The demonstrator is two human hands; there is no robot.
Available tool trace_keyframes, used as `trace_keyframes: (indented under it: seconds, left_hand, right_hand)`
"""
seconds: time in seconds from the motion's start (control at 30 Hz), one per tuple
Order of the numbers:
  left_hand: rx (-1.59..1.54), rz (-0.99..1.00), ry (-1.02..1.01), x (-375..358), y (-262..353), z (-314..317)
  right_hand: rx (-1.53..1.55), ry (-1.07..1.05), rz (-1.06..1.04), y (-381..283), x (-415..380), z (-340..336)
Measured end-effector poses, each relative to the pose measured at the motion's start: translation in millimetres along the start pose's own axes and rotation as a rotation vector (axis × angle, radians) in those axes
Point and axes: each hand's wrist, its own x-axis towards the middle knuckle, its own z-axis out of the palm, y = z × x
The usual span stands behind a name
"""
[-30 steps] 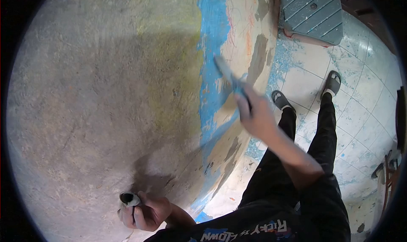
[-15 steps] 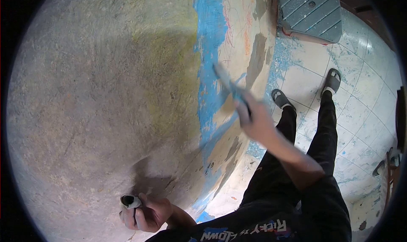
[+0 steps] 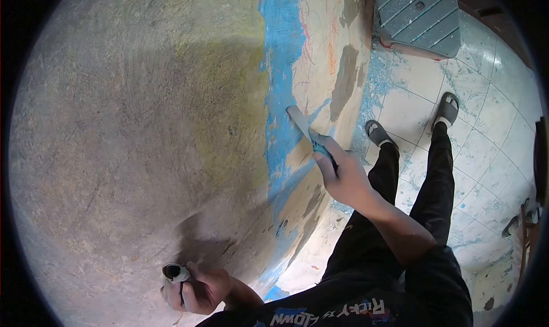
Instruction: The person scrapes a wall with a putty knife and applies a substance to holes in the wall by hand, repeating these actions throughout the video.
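Near the lower left, my left hand (image 3: 197,290) is closed around a short grey tube-like object (image 3: 176,272) with a dark round opening. My right hand (image 3: 342,169) grips the blue handle of a scraper (image 3: 300,123). The scraper's flat blade lies over the blue paint strip (image 3: 280,75) on the wall, its tip near the strip's right part. Left of the strip, the wall (image 3: 131,121) is rough, grey and partly yellowish; to its right is a cream surface with crayon-like scribbles and grey patches.
A grey-blue step stool (image 3: 420,18) stands at the top right on the white tiled floor (image 3: 409,112), which is scattered with blue flakes. My sandalled feet and dark trousers show at the right. Part of a brown wooden object (image 3: 523,241) is at the right edge.
My right hand and the scraper have shifted slightly down along the blue strip, and the blade now shows sharply instead of blurred. My left hand has hardly moved.
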Motion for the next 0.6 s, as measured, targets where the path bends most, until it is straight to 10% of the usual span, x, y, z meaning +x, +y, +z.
trace_keyframes:
  seconds: [0.6]
  left_hand:
    - [-0.005,-0.027,0.054,-1,2,6]
  right_hand:
    - [-0.086,-0.037,-0.014,-19,33,-28]
